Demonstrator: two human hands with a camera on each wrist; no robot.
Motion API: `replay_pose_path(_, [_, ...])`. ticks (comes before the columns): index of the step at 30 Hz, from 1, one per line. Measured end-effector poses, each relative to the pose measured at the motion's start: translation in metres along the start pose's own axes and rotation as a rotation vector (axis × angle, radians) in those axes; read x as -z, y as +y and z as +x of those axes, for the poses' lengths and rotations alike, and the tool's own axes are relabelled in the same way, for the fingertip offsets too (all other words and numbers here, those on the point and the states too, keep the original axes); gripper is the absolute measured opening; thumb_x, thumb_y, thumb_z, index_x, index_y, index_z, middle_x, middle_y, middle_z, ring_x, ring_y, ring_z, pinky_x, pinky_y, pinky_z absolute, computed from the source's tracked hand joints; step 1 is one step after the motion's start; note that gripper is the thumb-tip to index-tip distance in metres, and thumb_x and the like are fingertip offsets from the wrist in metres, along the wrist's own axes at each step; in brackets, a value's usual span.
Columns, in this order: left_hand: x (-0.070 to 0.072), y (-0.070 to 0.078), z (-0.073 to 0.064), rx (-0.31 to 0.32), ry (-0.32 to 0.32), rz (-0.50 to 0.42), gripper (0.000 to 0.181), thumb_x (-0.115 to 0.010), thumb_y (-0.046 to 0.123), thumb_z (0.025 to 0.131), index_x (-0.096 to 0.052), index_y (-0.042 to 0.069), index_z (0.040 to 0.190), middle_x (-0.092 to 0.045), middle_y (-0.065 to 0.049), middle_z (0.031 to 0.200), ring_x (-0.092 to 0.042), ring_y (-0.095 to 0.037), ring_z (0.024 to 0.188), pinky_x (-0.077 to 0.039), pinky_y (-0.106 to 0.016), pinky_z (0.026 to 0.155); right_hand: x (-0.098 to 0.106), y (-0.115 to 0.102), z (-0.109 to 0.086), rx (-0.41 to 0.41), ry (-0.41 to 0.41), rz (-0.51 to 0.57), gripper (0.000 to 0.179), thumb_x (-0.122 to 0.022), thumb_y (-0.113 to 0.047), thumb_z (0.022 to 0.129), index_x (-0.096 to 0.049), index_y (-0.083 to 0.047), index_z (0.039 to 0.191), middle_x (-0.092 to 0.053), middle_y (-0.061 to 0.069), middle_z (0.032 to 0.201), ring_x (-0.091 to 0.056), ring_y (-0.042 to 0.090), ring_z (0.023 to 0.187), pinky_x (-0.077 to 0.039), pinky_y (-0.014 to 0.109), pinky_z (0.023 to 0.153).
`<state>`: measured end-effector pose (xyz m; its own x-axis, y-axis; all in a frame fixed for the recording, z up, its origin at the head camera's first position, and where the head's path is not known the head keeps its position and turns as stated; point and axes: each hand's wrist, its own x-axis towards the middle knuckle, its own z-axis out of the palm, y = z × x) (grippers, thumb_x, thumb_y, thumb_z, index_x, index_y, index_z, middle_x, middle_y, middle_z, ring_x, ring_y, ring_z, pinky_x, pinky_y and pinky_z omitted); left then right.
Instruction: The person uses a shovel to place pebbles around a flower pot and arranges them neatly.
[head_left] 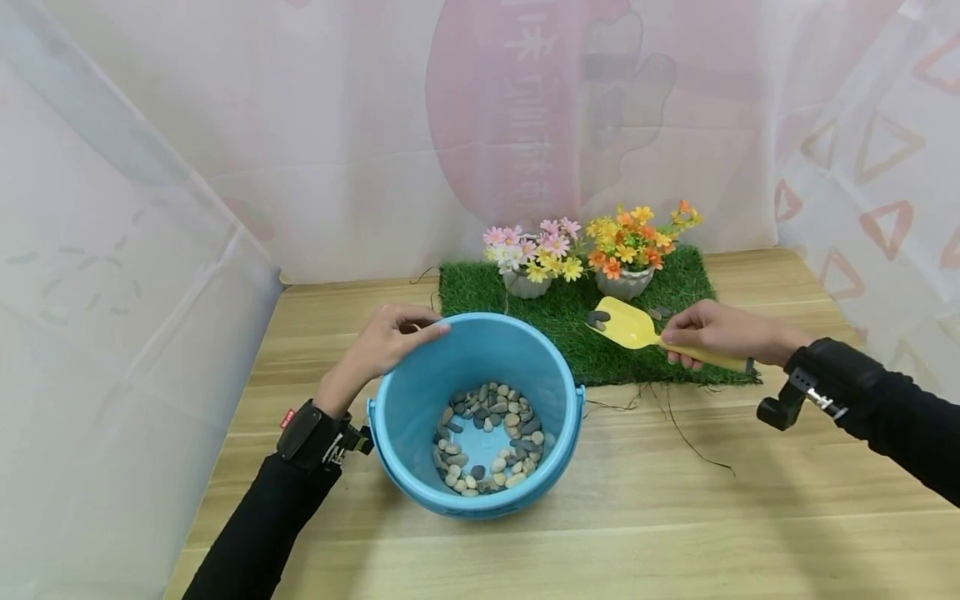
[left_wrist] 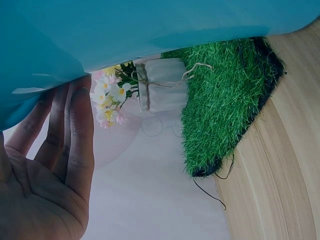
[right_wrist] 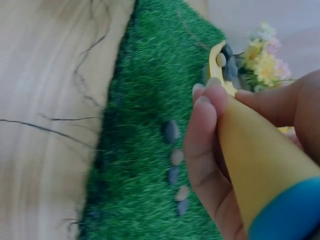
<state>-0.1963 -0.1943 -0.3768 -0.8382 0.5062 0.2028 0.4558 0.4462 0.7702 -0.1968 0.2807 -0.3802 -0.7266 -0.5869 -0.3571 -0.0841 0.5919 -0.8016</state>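
My left hand grips the rim of a blue bucket at its far left, thumb over the edge. Its fingers lie against the bucket's outer wall in the left wrist view. Several grey and cream pebbles ring the bucket's bottom. With my right hand I hold a small yellow shovel by its handle, thumb and fingers wrapped round it. On the shovel's blade, over the artificial grass mat, sit a few dark and light pebbles.
Two potted artificial flowers, one pink and white, one orange and yellow, stand at the mat's back. Several loose pebbles lie in a row on the grass. Dark threads trail onto the wooden table. Printed cloth hangs behind.
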Motion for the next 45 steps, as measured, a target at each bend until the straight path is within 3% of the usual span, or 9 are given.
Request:
replay_pose_path(6, [0.000,0.001,-0.001,-0.006,-0.005,-0.003,0.020,-0.060,0.033,0.090,-0.070,0.017,0.098,-0.066,0.006,0.085,-0.062,-0.012,0.067,-0.053,-0.033,0.059,-0.012,0.014,0.001,-0.069,-0.008,0.039,0.031,-0.046,-0.025,0.099,-0.060,0.001,0.107,-0.059,0.022,0.094,-0.057,0.032,0.076,-0.050,0.044,0.071])
replay_pose_path(15, [-0.001,-0.001,0.001,-0.009,-0.005,-0.003,0.021,-0.060,0.033,0.091,-0.070,0.017,0.099,-0.066,0.005,0.085,-0.062,-0.012,0.066,-0.053,-0.033,0.058,-0.028,0.022,0.004,-0.117,0.002,0.117,0.033,-0.044,-0.021,0.099,-0.056,0.008,0.113,-0.061,0.020,0.092,-0.059,0.036,0.079,-0.050,0.046,0.072])
replay_pose_path(24, [-0.001,-0.001,0.001,-0.010,-0.016,-0.006,0.021,-0.060,0.031,0.091,-0.070,0.015,0.100,-0.066,0.003,0.086,-0.062,-0.012,0.067,-0.053,-0.033,0.059,-0.036,0.010,0.009,-0.162,0.023,0.167,0.032,-0.047,-0.018,0.098,-0.058,0.011,0.106,-0.062,0.017,0.084,-0.062,0.033,0.076,-0.051,0.046,0.071])
replay_pose_path(31, [-0.001,0.001,0.000,0.006,-0.006,0.001,0.021,-0.060,0.033,0.090,-0.070,0.016,0.100,-0.066,0.003,0.087,-0.062,-0.012,0.068,-0.053,-0.033,0.060,-0.040,-0.002,0.024,-0.269,0.022,0.254,0.032,-0.047,-0.015,0.095,-0.056,0.014,0.104,-0.062,0.018,0.081,-0.063,0.032,0.072,-0.053,0.043,0.070])
replay_pose_path(37, [-0.001,0.000,-0.001,0.007,-0.002,0.002,0.022,-0.059,0.036,0.090,-0.070,0.018,0.099,-0.066,0.005,0.087,-0.062,-0.012,0.067,-0.053,-0.033,0.060,-0.040,-0.011,0.036,-0.326,0.002,0.303,0.037,-0.048,-0.011,0.093,-0.043,0.018,0.116,-0.060,0.017,0.080,-0.061,0.023,0.064,-0.053,0.039,0.067])
replay_pose_path(40, [-0.001,-0.001,0.000,0.006,0.000,-0.003,0.023,-0.059,0.037,0.090,-0.070,0.018,0.098,-0.066,0.006,0.086,-0.062,-0.012,0.067,-0.053,-0.033,0.059,-0.036,-0.016,0.041,-0.331,-0.005,0.340,0.057,-0.048,-0.009,0.092,-0.017,0.016,0.134,-0.059,0.018,0.080,-0.060,0.021,0.063,-0.053,0.039,0.066])
replay_pose_path(42, [0.000,-0.002,0.000,0.007,0.002,-0.004,0.022,-0.059,0.037,0.090,-0.070,0.018,0.098,-0.066,0.006,0.086,-0.062,-0.012,0.067,-0.053,-0.033,0.059,-0.032,-0.020,0.042,-0.345,-0.010,0.372,0.067,-0.048,-0.007,0.092,-0.003,0.011,0.137,-0.057,0.019,0.080,-0.058,0.020,0.062,-0.053,0.037,0.064])
replay_pose_path(44, [0.000,-0.002,0.000,0.005,0.001,-0.004,0.022,-0.059,0.036,0.090,-0.070,0.018,0.098,-0.065,0.006,0.086,-0.062,-0.012,0.068,-0.053,-0.033,0.060,-0.028,-0.023,0.043,-0.349,-0.027,0.371,0.067,-0.048,-0.007,0.092,-0.002,0.010,0.137,-0.056,0.018,0.080,-0.056,0.019,0.061,-0.053,0.035,0.063])
replay_pose_path(45, [0.000,-0.002,0.000,0.003,0.001,-0.003,0.022,-0.059,0.036,0.091,-0.070,0.018,0.098,-0.065,0.006,0.086,-0.062,-0.011,0.068,-0.053,-0.032,0.060,-0.027,-0.024,0.044,-0.352,-0.036,0.361,0.062,-0.048,-0.007,0.092,-0.009,0.012,0.136,-0.055,0.018,0.080,-0.055,0.018,0.061,-0.052,0.034,0.062])
